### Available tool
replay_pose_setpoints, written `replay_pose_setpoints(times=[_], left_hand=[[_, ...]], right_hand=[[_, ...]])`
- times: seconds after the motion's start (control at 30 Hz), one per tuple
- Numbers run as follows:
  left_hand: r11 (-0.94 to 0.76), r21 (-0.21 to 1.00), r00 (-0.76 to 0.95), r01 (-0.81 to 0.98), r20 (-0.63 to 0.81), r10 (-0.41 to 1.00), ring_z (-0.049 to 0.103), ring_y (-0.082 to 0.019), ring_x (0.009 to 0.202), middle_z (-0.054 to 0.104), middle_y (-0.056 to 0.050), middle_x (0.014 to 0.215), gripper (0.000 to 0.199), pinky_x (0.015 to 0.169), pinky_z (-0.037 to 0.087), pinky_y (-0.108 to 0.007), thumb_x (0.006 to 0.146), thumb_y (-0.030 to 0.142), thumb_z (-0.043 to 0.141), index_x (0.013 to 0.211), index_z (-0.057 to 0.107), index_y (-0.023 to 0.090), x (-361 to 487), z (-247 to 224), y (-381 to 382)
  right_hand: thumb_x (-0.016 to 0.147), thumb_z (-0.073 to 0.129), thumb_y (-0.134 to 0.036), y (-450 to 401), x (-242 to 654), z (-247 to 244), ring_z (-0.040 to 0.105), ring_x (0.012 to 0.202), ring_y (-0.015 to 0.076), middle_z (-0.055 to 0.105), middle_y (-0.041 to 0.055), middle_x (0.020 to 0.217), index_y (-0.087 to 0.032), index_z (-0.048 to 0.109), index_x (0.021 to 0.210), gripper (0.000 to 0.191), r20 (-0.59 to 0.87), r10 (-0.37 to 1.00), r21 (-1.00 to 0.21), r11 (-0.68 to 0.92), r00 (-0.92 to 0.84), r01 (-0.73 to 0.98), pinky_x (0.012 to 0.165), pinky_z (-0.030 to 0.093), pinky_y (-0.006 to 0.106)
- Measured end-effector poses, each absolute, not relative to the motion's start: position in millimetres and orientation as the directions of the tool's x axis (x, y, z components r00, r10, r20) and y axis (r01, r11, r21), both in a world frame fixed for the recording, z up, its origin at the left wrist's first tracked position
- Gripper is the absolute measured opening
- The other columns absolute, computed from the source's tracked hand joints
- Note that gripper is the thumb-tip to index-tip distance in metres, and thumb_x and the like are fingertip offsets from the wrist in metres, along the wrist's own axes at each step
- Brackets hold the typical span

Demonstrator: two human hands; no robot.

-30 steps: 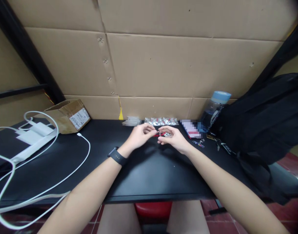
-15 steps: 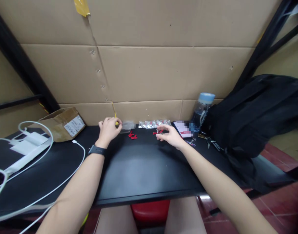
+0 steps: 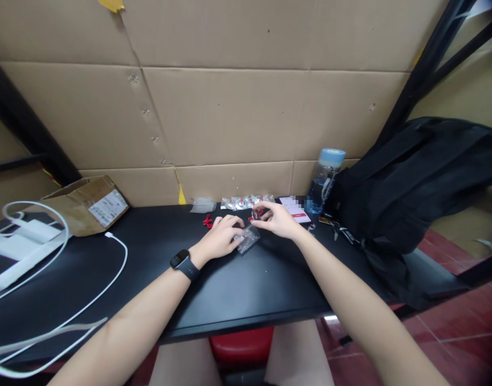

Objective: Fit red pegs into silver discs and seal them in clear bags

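Between the fingers of my left hand point(image 3: 222, 236) is the edge of a small clear plastic bag point(image 3: 248, 239), low over the black table. Just right of it, my right hand point(image 3: 276, 219) pinches a small dark, shiny round item point(image 3: 255, 214); its details are too small to tell. Red cord pieces point(image 3: 207, 221) lie on the table behind my left hand, and a bit of red shows by my right fingertips. A row of silvery packets point(image 3: 246, 202) and a translucent bag point(image 3: 203, 205) rest along the cardboard wall.
A phone point(image 3: 296, 209), a blue-capped bottle point(image 3: 327, 179), keys point(image 3: 336, 230) and a black backpack point(image 3: 418, 187) are on the right. An open cardboard box point(image 3: 85, 206), white chargers and cables point(image 3: 125, 257) occupy the left side of the black table point(image 3: 246, 295).
My left hand has moved right and down from the translucent bag and now holds a small clear bag beside my right hand. The camera view has shifted slightly right.
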State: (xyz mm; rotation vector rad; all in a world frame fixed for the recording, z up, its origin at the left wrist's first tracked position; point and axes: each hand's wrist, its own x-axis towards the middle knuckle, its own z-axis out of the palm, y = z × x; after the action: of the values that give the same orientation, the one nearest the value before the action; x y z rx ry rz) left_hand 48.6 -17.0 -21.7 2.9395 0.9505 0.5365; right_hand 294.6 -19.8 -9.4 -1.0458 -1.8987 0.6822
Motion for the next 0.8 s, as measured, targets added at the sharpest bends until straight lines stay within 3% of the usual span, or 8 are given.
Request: replay_pose_setpoints(times=[0.1,0.27,0.4,0.53,0.63,0.8], left_hand=[[-0.830,0.138,0.776,0.541,0.300,0.555,0.056,-0.028,0.115,0.064,-0.008,0.122,0.016,0.093,0.042,-0.041,0.095,0.033,0.063,0.101,0.075,0.024,50,-20,-24],[-0.885,0.264,0.863,0.384,0.238,0.446,0.063,-0.019,0.107,0.066,-0.007,0.124,0.042,0.094,0.047,-0.031,0.100,0.009,0.039,0.124,0.069,0.027,53,-15,-39],[-0.882,0.175,0.868,0.438,0.174,0.466,0.059,-0.025,0.120,0.061,-0.006,0.140,0.037,0.102,0.042,-0.040,0.105,0.029,0.045,0.136,0.062,0.039,48,-10,-50],[-0.840,0.151,0.846,0.521,0.035,0.531,0.040,-0.037,0.143,0.044,-0.006,0.160,0.045,0.109,0.034,-0.053,0.101,0.049,0.051,0.147,0.048,0.049,42,-7,-54],[-0.829,0.165,0.842,0.535,-0.017,0.540,0.038,-0.038,0.145,0.040,-0.008,0.162,0.043,0.108,0.034,-0.056,0.102,0.047,0.051,0.145,0.050,0.049,41,-5,-54],[-0.837,0.208,0.853,0.506,0.024,0.521,0.053,-0.032,0.132,0.051,-0.008,0.148,0.043,0.110,0.036,-0.051,0.099,0.039,0.057,0.141,0.056,0.046,39,-3,-56]], right_hand=[[0.073,0.084,-0.030,-27,299,0,0.066,0.073,0.0142,0.075,0.0026,0.099,-0.022,0.071,0.108,0.038,0.376,0.823,-0.634,0.564,-0.426,0.529,0.070,0.052,0.026],[0.076,0.081,-0.031,-38,307,17,0.065,0.073,0.0153,0.073,0.0000,0.085,-0.023,0.071,0.106,0.033,0.319,0.834,-0.580,0.548,-0.451,0.603,0.067,0.048,0.025],[0.069,0.085,-0.025,-47,313,23,0.063,0.068,0.0152,0.072,-0.0006,0.082,-0.023,0.071,0.103,0.036,0.198,0.838,-0.502,0.533,-0.509,0.682,0.063,0.045,0.025],[0.066,0.088,-0.031,-55,313,24,0.063,0.066,0.0171,0.071,0.0003,0.077,-0.023,0.072,0.089,0.029,0.067,0.835,-0.395,0.524,-0.546,0.754,0.057,0.040,0.026],[0.066,0.089,-0.041,-58,307,23,0.062,0.066,0.0194,0.070,0.0023,0.072,-0.023,0.071,0.077,0.028,0.025,0.851,-0.313,0.505,-0.525,0.804,0.056,0.038,0.028],[0.070,0.088,-0.040,-56,295,15,0.063,0.069,0.0204,0.070,0.0043,0.074,-0.021,0.072,0.078,0.026,0.046,0.823,-0.263,0.556,-0.566,0.788,0.060,0.040,0.028]])
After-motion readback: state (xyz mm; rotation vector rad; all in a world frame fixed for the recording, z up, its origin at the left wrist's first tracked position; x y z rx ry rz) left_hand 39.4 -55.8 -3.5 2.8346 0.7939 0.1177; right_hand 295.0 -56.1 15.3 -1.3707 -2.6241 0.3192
